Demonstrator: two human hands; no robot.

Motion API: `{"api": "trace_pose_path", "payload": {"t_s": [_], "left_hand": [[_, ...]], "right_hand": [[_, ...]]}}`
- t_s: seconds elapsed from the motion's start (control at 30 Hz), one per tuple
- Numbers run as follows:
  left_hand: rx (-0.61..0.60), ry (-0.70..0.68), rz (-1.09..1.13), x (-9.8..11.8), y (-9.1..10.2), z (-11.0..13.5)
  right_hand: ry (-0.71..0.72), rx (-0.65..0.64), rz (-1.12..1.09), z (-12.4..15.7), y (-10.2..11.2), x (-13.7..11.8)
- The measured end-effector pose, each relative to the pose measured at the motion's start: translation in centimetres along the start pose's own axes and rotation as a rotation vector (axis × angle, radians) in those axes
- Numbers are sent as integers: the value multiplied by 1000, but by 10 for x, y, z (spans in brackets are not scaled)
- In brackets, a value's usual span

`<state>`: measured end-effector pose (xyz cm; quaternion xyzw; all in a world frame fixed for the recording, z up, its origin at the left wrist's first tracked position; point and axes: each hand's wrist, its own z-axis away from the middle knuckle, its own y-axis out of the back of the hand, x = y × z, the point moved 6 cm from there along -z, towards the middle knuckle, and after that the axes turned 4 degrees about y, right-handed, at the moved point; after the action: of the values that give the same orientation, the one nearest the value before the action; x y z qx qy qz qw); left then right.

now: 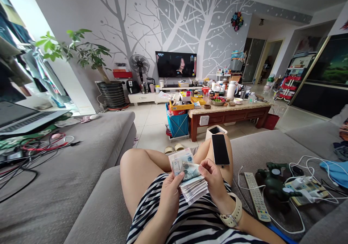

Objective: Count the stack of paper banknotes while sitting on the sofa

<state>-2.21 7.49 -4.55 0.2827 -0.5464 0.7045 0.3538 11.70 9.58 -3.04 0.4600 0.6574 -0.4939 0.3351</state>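
Note:
In the head view a stack of banknotes (193, 190) is held over my lap, its lower ends fanned towards me. My left hand (170, 191) grips the stack from the left, thumb pressed on top. On the right side, my right hand (212, 175) pinches the edge of a folded bluish-grey note (190, 169) lying across the stack. Pinkish and pale notes (181, 158) stick out beyond it at the far end. A watch with a cream strap (233, 211) is on my right wrist. A dark-screened phone (220, 150) rests on my right knee.
A remote control (257, 197), a dark green figure-shaped object (276, 182) and a power strip with white cables (307, 189) lie on the sofa at right. A laptop (27, 119) and tangled cables (35, 153) are at left. Ahead stands a loaded coffee table (225, 118).

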Motion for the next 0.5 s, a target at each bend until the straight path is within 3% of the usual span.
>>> {"api": "trace_pose_path", "payload": {"t_s": [0.23,0.5], "left_hand": [[-39,8,36,-3,0,-1],[26,-21,35,-5,7,-5]], "right_hand": [[15,-32,28,1,-1,-4],[41,-44,73,3,2,-3]]}}
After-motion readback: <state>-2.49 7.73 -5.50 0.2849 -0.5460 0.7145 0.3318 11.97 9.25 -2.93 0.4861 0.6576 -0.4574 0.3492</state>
